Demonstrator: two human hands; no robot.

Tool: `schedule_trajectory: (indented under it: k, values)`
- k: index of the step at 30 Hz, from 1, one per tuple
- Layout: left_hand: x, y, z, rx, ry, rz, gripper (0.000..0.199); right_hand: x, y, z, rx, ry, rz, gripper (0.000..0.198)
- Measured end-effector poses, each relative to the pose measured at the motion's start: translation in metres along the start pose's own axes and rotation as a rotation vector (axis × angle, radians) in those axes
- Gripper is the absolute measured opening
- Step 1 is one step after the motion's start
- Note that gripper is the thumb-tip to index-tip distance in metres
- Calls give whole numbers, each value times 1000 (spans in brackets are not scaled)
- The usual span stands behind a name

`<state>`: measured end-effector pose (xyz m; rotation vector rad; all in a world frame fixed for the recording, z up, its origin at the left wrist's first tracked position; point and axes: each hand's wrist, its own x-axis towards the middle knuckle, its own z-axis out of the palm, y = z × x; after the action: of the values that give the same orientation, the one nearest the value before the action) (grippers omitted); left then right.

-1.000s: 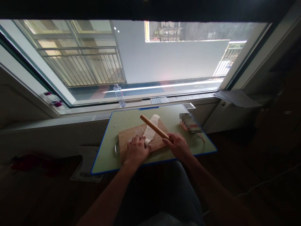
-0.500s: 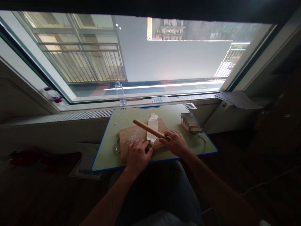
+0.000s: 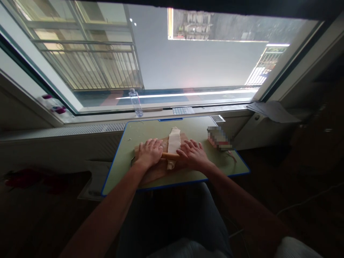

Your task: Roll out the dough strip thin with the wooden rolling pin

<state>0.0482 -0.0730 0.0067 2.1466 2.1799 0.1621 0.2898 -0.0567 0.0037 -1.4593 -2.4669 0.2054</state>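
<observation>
Legs: the person's dark-clothed legs (image 3: 174, 215) sit at the near edge of the tabletop (image 3: 197, 129), which is pale green with a blue rim.
Board: a wooden board (image 3: 154, 172) lies on the tabletop, partly covered by the forearms and hands.
Left hand: the left hand (image 3: 149, 153) lies palm down over one end of the rolling pin (image 3: 170, 156), fingers stretched forward, not curled into a fist.
Right hand: the right hand (image 3: 194, 154) covers the other end the same way, fingers extended and a little spread.
Rolling pin: it lies crosswise over the dough strip (image 3: 174, 141), near the strip's closer end.
Dough: the pale strip runs lengthwise away from the person, across the board.
Right side: a pixelated object (image 3: 218, 138) rests on the tabletop; its contents cannot be told.
Sill: a clear bottle (image 3: 136, 104) stands capped, its contents unclear; a purple-capped bottle (image 3: 54, 105) is farther left, contents also unclear.
Beyond: a metal railing (image 3: 91, 70) shows through the window (image 3: 193, 66).
</observation>
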Motion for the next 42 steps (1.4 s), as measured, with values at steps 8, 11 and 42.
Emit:
schedule_trajectory:
  k: [8, 11, 42]
  values:
    - [-24, 10, -5, 92, 98, -23, 46, -13, -5, 14, -39, 91, 142, 42]
    - [-26, 7, -13, 83, 86, -11, 40, -20, -9, 10, -31, 92, 119, 40]
    - [-32, 3, -12, 14, -1, 171, 55, -41, -12, 13, 30, 40, 55, 48]
